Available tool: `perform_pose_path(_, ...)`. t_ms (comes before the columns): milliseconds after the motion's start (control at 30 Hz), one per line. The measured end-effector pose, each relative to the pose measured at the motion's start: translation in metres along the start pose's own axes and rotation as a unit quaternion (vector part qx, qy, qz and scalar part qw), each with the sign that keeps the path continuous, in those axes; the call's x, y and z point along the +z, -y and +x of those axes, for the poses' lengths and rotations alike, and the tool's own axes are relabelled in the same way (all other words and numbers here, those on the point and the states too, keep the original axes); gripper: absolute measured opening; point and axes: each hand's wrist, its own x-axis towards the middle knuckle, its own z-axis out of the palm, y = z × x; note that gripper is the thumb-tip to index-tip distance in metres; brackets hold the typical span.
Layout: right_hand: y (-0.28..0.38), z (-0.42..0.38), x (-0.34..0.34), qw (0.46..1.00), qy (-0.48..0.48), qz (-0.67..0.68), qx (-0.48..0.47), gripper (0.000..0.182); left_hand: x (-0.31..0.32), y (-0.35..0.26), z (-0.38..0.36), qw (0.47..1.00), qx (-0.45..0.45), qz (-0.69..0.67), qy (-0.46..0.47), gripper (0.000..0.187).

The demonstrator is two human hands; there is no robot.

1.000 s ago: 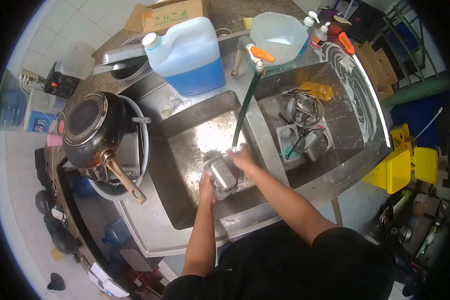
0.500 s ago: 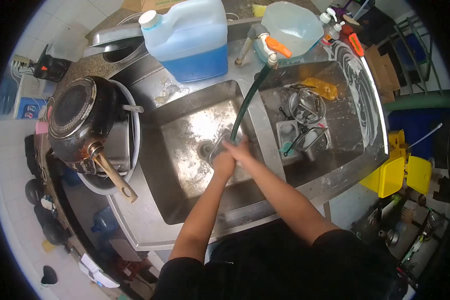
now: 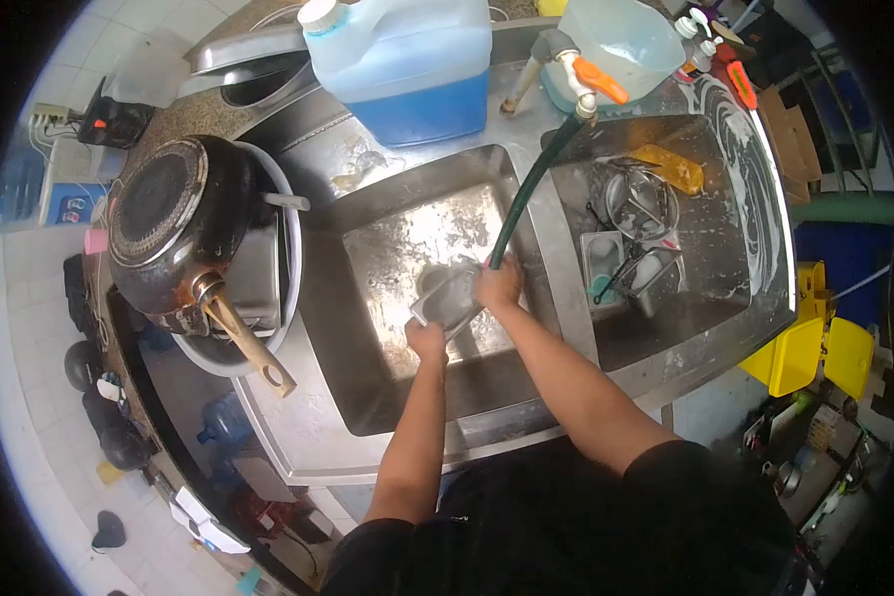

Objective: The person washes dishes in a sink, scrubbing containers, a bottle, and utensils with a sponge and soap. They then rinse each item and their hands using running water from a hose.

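A small metal container [image 3: 451,301] is held over the left sink basin [image 3: 368,402], its inside facing up. My left hand [image 3: 427,341] grips its near left corner. Beside its right side, my right hand [image 3: 499,283] is closed at the lower end of a green hose [image 3: 526,192]; whether these fingers also touch the container is unclear. The hose hangs from a tap with an orange handle [image 3: 599,81]. Water in the container looks blurred.
Utensils and small metal containers [image 3: 656,280] lie in the right basin [image 3: 700,323]. A blackened pan [image 3: 159,204] rests on a white tub [image 3: 295,288] at the left. Behind the basins stand a jug of blue liquid [image 3: 417,104] and a clear plastic tub [image 3: 626,45].
The container now shows more fully between my hands. My left hand has moved left and down along it, and my right hand has closed at the hose end. The view has shifted slightly.
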Motion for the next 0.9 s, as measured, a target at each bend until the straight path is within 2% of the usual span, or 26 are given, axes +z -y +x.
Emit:
perform_pose_path(67, 0.011, 0.000, 0.010, 0.993, 0.039, 0.024, -0.111, 0.029, -0.004, 0.005, 0.006, 1.000, -0.017, 0.013, 0.006, 0.028)
perform_pose_path(100, 0.012, 0.015, 0.008, 0.881, 0.273, -0.156, -0.353, 0.034, -0.005, -0.002, 0.002, 0.999, -0.020, -0.003, 0.036, 0.025)
perform_pose_path(167, 0.027, -0.003, -0.004, 0.860, 0.320, -0.246, -0.313, 0.038, -0.001, -0.021, -0.010, 0.994, -0.024, -0.035, 0.098, 0.022)
perform_pose_path(200, 0.033, -0.013, -0.009, 0.845, 0.342, -0.289, -0.291, 0.039, 0.003, -0.020, -0.011, 0.994, -0.001, -0.009, 0.106, 0.020)
perform_pose_path(267, 0.036, -0.024, -0.006, 0.868, 0.251, -0.354, -0.240, 0.038, 0.012, -0.014, -0.013, 0.991, 0.044, 0.041, 0.121, 0.017)
perform_pose_path(300, 0.037, -0.028, -0.003, 0.876, 0.204, -0.383, -0.211, 0.037, 0.017, -0.041, -0.032, 0.989, -0.036, 0.005, 0.144, 0.013)
perform_pose_path(333, 0.036, -0.028, -0.002, 0.879, 0.155, -0.413, -0.181, 0.037, 0.022, -0.042, -0.024, 0.990, -0.030, 0.017, 0.138, 0.015)
perform_pose_path(367, 0.032, -0.025, -0.009, 0.893, 0.230, -0.306, -0.236, 0.030, 0.028, -0.041, -0.018, 0.991, -0.026, 0.027, 0.130, 0.017)
perform_pose_path(433, 0.005, 0.005, 0.007, 0.979, 0.144, -0.113, -0.085, 0.023, 0.030, -0.013, 0.006, 0.994, 0.005, 0.058, 0.097, 0.019)
perform_pose_path(467, -0.009, 0.023, 0.014, 0.995, 0.095, -0.016, -0.009, 0.019, 0.033, -0.015, 0.005, 0.991, 0.072, 0.093, 0.069, 0.019)
perform_pose_path(500, -0.021, 0.020, 0.021, 0.983, -0.110, 0.149, -0.003, 0.031, 0.037, -0.023, 0.002, 0.981, 0.139, 0.127, 0.040, 0.018)
perform_pose_path(533, -0.011, 0.005, 0.011, 0.967, -0.116, 0.224, -0.037, 0.027, 0.040, -0.032, -0.003, 0.966, 0.204, 0.161, 0.011, 0.018)
perform_pose_path(567, 0.010, -0.021, -0.012, 0.945, -0.120, 0.297, -0.071, 0.025, 0.039, -0.056, -0.014, 0.929, 0.247, 0.275, 0.000, 0.020)
perform_pose_path(600, 0.032, -0.049, -0.034, 0.917, -0.121, 0.366, -0.103, 0.024, 0.041, -0.076, -0.026, 0.880, 0.361, 0.307, 0.019, 0.021)
perform_pose_path(667, 0.062, -0.087, -0.063, 0.899, 0.021, 0.426, -0.102, 0.028, 0.042, -0.102, -0.038, 0.738, 0.568, 0.360, 0.052, 0.023)
perform_pose_path(700, 0.067, -0.095, -0.068, 0.882, 0.092, 0.452, -0.101, 0.031, 0.044, -0.101, -0.036, 0.743, 0.531, 0.393, 0.109, 0.029)
perform_pose_path(800, 0.056, -0.100, -0.056, 0.941, 0.000, 0.290, -0.175, 0.033, 0.048, -0.101, -0.035, 0.658, 0.595, 0.436, 0.151, 0.033)
perform_pose_path(833, 0.051, -0.096, -0.053, 0.960, -0.057, 0.212, -0.175, 0.050, 0.041, -0.103, -0.036, 0.638, 0.631, 0.410, 0.165, 0.027)
perform_pose_path(900, 0.055, -0.080, -0.063, 0.974, -0.051, 0.136, -0.176, 0.050, 0.028, -0.114, -0.044, 0.599, 0.645, 0.414, 0.231, 0.024)
